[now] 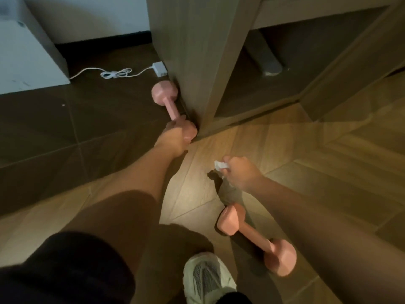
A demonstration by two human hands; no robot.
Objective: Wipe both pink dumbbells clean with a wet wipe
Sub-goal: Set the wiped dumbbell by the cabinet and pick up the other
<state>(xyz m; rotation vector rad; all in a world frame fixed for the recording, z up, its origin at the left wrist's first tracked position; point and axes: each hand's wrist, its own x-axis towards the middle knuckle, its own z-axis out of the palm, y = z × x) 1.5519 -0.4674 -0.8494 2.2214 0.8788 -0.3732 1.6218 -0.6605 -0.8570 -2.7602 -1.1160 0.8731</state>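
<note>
From my station I see the left hand (175,138) reaching forward to the far pink dumbbell (168,104), a smooth one with faceted heads. This dumbbell lies along the foot of the tall wooden cabinet panel (197,51), on the dark tiled floor (65,128), and its far head is touching the panel. The fingers of this hand are curled round the near end, where the handle meets the head, and they cover most of that head. I cannot tell if this end is lifted from the floor.

The right hand (241,173) hangs over the light wooden floor (328,183), apart from both dumbbells. Its fingers are closed and they pinch a small crumpled white wet wipe (221,165), which sticks out on the side toward the cabinet. The picture is a little blurred here.

The near pink dumbbell (254,234) lies on the wooden floor, partly under the right forearm and near the pale mesh sneaker (208,279). It is apart from both hands.

Behind the far dumbbell a white cable (114,73) with a white adapter (160,69) lies on the dark floor. At the left stands a white box-shaped appliance (28,62).
</note>
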